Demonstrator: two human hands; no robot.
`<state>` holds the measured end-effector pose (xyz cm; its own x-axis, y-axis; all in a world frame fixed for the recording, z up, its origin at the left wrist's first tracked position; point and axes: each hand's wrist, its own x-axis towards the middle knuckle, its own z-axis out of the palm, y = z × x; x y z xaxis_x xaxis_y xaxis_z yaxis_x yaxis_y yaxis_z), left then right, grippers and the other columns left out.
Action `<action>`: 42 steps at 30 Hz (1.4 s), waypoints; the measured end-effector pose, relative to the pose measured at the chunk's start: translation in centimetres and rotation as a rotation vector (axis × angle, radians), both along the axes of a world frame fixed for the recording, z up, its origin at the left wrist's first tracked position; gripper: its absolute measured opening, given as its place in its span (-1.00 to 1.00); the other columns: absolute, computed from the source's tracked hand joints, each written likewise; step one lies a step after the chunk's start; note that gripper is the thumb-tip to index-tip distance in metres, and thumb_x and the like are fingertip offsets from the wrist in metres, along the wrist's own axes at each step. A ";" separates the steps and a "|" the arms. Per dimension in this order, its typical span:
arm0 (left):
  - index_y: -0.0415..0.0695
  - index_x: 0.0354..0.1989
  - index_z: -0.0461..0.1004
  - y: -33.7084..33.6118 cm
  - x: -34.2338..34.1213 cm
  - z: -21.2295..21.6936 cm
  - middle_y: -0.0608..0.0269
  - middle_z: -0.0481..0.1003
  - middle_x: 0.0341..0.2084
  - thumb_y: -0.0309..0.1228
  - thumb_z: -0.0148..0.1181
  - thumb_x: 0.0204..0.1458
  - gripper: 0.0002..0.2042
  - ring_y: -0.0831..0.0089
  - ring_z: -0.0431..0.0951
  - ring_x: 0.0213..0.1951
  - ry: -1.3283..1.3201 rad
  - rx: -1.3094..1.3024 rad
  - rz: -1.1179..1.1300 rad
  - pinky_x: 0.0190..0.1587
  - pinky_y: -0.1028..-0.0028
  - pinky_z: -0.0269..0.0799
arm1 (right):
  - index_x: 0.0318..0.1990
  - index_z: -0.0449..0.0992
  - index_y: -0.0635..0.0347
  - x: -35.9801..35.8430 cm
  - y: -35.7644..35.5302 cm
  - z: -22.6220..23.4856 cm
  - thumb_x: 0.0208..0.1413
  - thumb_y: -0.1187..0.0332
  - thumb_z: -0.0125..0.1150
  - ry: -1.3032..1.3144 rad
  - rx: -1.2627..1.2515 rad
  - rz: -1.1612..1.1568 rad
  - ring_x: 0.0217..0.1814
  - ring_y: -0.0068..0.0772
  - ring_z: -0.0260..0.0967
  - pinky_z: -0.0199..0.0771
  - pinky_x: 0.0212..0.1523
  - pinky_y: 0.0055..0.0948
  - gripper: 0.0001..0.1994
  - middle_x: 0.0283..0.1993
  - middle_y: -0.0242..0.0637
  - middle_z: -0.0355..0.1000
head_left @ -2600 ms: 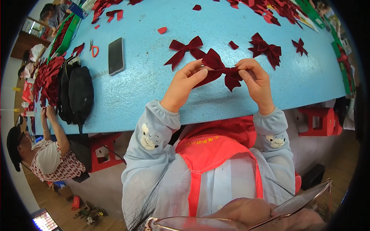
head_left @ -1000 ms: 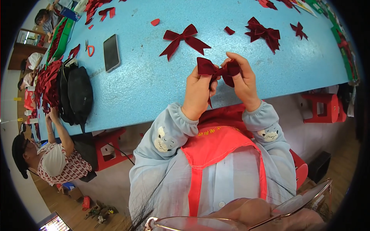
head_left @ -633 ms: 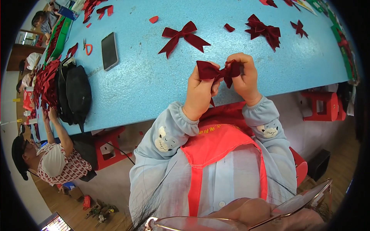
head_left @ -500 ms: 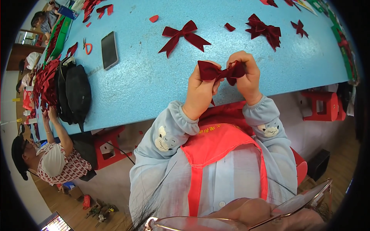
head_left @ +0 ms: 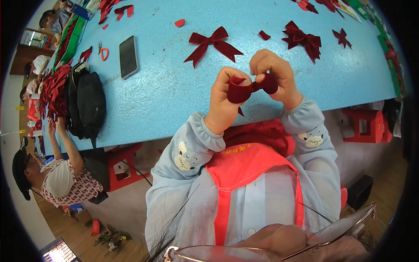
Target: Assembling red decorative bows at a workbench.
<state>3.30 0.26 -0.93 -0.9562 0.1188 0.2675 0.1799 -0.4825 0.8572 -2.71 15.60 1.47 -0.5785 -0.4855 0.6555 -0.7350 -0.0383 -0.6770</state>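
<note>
Blue and speckled, the long worktable [head_left: 174,96] filled the upper half of the view, its near edge curving above the person's lap. At its left end sat a black bag [head_left: 89,105], pressed against a heap of dark red ribbon pieces [head_left: 52,89]; a co-worker's hand [head_left: 59,126] reached up into that heap from below the table edge. A red stool [head_left: 124,163] stood under the table near the bag, another red stool [head_left: 366,126] at the right. Farther up the table lay a black phone [head_left: 128,56], face up, with small orange-handled scissors [head_left: 103,52] just beside it. Two finished velvet bows rested beyond the hands, one flat with long tails [head_left: 211,42], one fuller [head_left: 303,39], well apart from each other. Above the table's near edge the left hand [head_left: 224,98] and the right hand [head_left: 275,74] met, fingers curled shut and pinching a dark red velvet bow [head_left: 248,89] between them, its loops bulging from the grip. A small ribbon scrap [head_left: 264,35] lay between the finished bows.
</note>
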 end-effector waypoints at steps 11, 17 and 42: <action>-0.17 -0.26 0.31 -1.7 -4.0 0.6 0.41 0.30 -0.57 -0.49 -0.07 0.10 -0.93 0.71 0.21 -0.61 -0.137 -0.001 -0.188 -0.62 0.67 0.06 | -0.60 0.26 0.17 -5.1 -1.2 0.5 0.03 0.22 0.11 0.654 0.100 -0.296 -0.53 -0.32 0.19 0.16 -0.45 -0.39 -0.70 -0.59 -0.33 0.21; -0.16 -0.26 0.33 -1.3 -5.0 0.3 0.40 0.29 -0.59 -0.47 -0.11 0.12 -0.90 0.70 0.19 -0.62 -0.225 0.064 -0.345 -0.62 0.68 0.03 | -0.61 0.27 0.17 -5.6 -0.6 -1.1 0.01 0.26 0.15 0.521 0.035 -0.299 -0.55 -0.32 0.19 0.16 -0.46 -0.40 -0.72 -0.62 -0.34 0.20; -0.10 -0.49 0.31 0.3 -6.5 0.2 0.43 0.21 -0.73 -0.33 -0.02 0.07 -0.85 0.69 0.06 -0.73 -0.457 0.200 -0.220 -0.69 0.63 -0.11 | -0.57 0.17 0.20 -4.2 -1.6 -2.7 0.16 0.32 -0.06 -0.285 -0.113 -0.192 -0.54 -0.64 0.01 0.04 -0.55 -0.60 -0.72 -0.57 -0.43 0.15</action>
